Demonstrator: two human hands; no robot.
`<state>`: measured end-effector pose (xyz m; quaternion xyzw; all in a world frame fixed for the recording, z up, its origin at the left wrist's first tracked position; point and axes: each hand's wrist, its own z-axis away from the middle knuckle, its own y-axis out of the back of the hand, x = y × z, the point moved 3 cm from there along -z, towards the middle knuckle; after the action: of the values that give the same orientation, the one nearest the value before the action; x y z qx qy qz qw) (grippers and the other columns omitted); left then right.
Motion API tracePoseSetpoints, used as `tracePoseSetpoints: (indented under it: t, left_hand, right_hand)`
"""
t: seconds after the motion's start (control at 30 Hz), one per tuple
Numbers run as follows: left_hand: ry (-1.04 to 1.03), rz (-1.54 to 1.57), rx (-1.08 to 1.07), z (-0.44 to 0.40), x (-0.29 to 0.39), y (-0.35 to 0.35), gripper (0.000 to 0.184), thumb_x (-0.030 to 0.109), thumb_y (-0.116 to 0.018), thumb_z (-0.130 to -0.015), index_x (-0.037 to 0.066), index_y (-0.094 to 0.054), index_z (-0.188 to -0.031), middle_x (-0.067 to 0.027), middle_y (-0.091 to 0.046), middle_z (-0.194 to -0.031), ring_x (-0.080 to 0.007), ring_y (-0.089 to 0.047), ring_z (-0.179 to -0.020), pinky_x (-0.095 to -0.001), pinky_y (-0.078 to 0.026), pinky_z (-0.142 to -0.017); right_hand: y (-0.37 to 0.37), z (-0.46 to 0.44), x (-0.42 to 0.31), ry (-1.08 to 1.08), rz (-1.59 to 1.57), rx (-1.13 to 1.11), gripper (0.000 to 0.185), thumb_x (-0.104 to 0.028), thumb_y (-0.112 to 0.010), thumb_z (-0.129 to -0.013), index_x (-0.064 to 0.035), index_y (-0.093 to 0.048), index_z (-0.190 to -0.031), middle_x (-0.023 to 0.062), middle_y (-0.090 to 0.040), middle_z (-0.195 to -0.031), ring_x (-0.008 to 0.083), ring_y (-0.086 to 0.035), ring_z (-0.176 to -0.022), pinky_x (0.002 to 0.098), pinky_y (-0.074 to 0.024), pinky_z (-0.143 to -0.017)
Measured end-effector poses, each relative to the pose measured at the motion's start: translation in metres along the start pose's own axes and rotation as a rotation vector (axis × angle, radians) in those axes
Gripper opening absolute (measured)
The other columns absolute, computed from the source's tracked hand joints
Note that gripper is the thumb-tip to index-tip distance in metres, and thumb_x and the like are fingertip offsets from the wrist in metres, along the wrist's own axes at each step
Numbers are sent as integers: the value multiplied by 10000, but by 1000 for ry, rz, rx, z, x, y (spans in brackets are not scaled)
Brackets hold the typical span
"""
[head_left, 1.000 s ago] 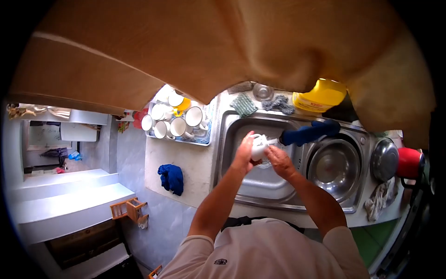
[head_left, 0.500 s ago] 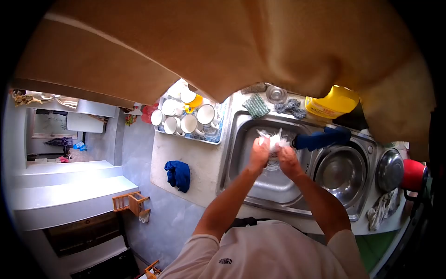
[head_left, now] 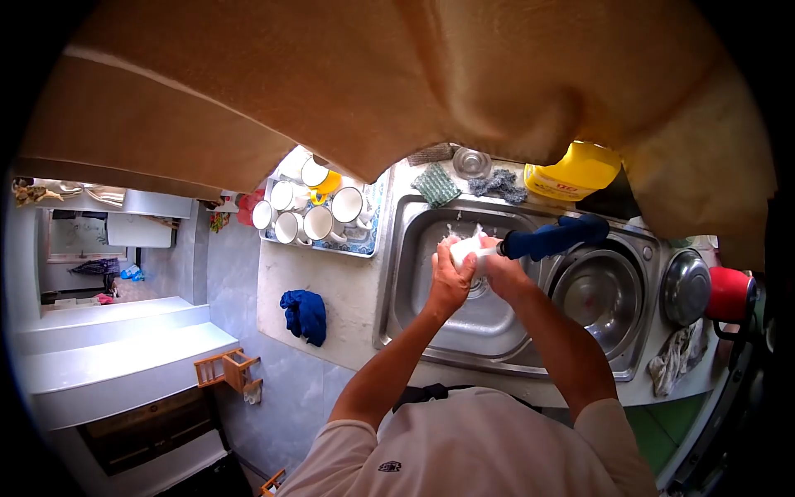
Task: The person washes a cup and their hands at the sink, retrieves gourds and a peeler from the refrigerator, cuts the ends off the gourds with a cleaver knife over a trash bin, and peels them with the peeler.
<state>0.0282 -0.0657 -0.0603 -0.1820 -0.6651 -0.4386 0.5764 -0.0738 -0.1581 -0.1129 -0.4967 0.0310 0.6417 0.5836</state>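
Over the left basin of the steel sink (head_left: 396, 282), my two hands are close together around a white cup (head_left: 466, 251), its outline partly blurred by splashing water. My left hand (head_left: 450, 278) grips its near left side with the thumb up. On the right, my right hand (head_left: 503, 275) is closed against it, the fingers partly hidden. A faucet with a dark blue cover (head_left: 559, 238) reaches in from the right, its spout just above my right hand. Water sprays up beyond the cup.
Several white mugs (head_left: 319, 222) stand on a blue patterned tray (head_left: 364, 245) at the left. Behind the sink are a green scouring pad (head_left: 436, 185), a glass dish (head_left: 472, 163) and a yellow jug (head_left: 573, 171). A steel bowl (head_left: 596, 290) fills the right basin. A blue cloth (head_left: 304, 316) lies on the counter.
My hands have turned the cup, showing more of its white side, and my right hand has slid in under the faucet's end. The whole view has shifted slightly.
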Motion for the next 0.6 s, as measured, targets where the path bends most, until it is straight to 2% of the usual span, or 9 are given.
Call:
tracePoseSetpoints:
  t: [0.07, 0.13, 0.17, 0.2, 0.27, 0.3, 0.43, 0.53, 0.6]
  left_hand:
    - [-63, -131, 25, 0, 0, 3, 550, 399, -608, -1024, 8, -449, -1376, -234, -642, -1088, -393, -635, -1000, -456, -511, -931]
    - [123, 37, 24, -4, -24, 1, 499, 444, -579, -1026, 43, -498, -1311, -190, -645, -1002, -356, -636, -871, -435, -528, -794]
    - [215, 122, 19, -7, -28, 3, 480, 467, -565, -1027, 60, -523, -1279, -167, -647, -959, -337, -636, -807, -424, -536, -725]
    - [308, 207, 21, -10, -32, 6, 466, 490, -550, -1028, 78, -548, -1247, -145, -649, -915, -318, -637, -743, -414, -545, -657]
    - [972, 694, -273, -11, -17, 13, 445, 582, -450, -1030, 160, -588, -1054, -48, -574, -733, -191, -494, -495, -309, -366, -401]
    - [1119, 661, -228, -9, -3, 12, 469, 636, -390, -1017, 204, -554, -938, -8, -497, -658, -112, -355, -419, -237, -206, -375]
    - [1164, 707, -341, -4, -8, 17, 522, 632, -340, -1040, 192, -609, -960, -5, -537, -686, -128, -366, -426, -253, -258, -376]
    - [1028, 720, -423, -5, 0, 12, 456, 603, -416, -1034, 187, -593, -1098, -16, -595, -788, -129, -440, -482, -255, -295, -399]
    - [726, 385, -221, -4, 7, 8, 429, 533, -562, -1012, 144, -536, -1189, -39, -605, -841, -116, -519, -538, -277, -350, -387]
  right_hand:
    - [2, 0, 9, -6, 3, 29, 218, -222, -609, -1019, -10, -642, -1055, 61, -646, -946, 155, -614, -860, 338, -497, -745]
    - [-16, 23, -13, 280, 634, 64, 368, -321, -500, -1079, 13, -645, -1017, 119, -685, -911, 242, -634, -752, 383, -503, -736]
    - [-24, 35, -24, 266, 1046, -57, 288, -251, -525, -1066, 23, -611, -1053, 200, -666, -941, 360, -627, -791, 428, -509, -765]
    - [-21, 41, -17, 265, 1046, -56, 288, -251, -525, -1066, 23, -611, -1053, 200, -666, -941, 360, -627, -791, 428, -509, -765]
    - [-28, 57, -15, 954, 1249, -139, 161, -155, -551, -1029, -5, -608, -1017, 218, -627, -878, 449, -598, -818, 513, -486, -694]
    - [-30, 64, -29, 914, 1169, -179, 153, -146, -554, -1020, -3, -596, -986, 212, -601, -836, 431, -593, -803, 520, -481, -706]
    - [-22, 66, -34, 783, 1174, -299, 199, -196, -519, -1058, -20, -611, -1056, 234, -641, -946, 463, -603, -912, 505, -492, -800]
    - [-19, 50, -23, 665, 1229, -204, 224, -231, -514, -1064, -32, -618, -1072, 168, -658, -937, 366, -630, -896, 461, -501, -801]
    - [-10, 31, -15, 231, 562, 155, 235, -239, -578, -1038, -13, -616, -986, 92, -638, -869, 205, -593, -776, 407, -485, -728]
